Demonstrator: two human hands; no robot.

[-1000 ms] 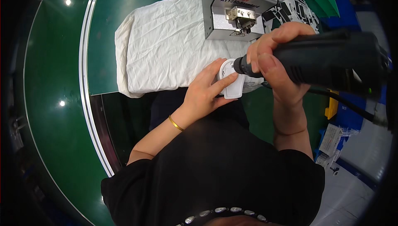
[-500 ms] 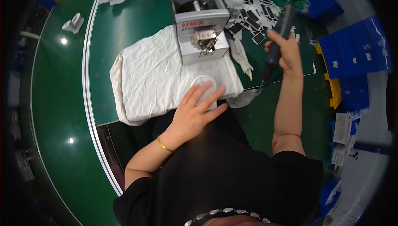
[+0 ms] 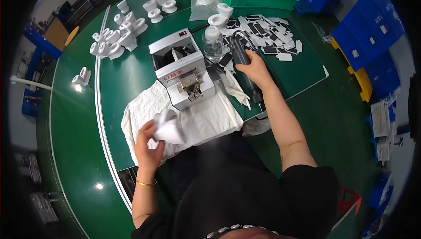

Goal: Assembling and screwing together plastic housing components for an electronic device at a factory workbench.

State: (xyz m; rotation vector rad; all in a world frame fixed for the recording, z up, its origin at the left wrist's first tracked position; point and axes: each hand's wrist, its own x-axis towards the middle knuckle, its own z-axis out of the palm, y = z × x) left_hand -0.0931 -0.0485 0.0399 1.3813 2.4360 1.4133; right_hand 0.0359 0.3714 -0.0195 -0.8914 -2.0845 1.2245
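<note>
head view: left hand clamped on a white plastic part over the white cloth; right hand closed around a black electric screwdriver lying on the green table. grey screw feeder box sits between the hands, clear bottle and scattered black-and-white labels just behind, white parts far left.

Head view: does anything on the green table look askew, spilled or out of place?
Mostly the white cloth: it lies rumpled and hangs over the table's near edge. Small black-and-white flat pieces are strewn loose behind the right hand. Nothing looks spilled or broken.
</note>
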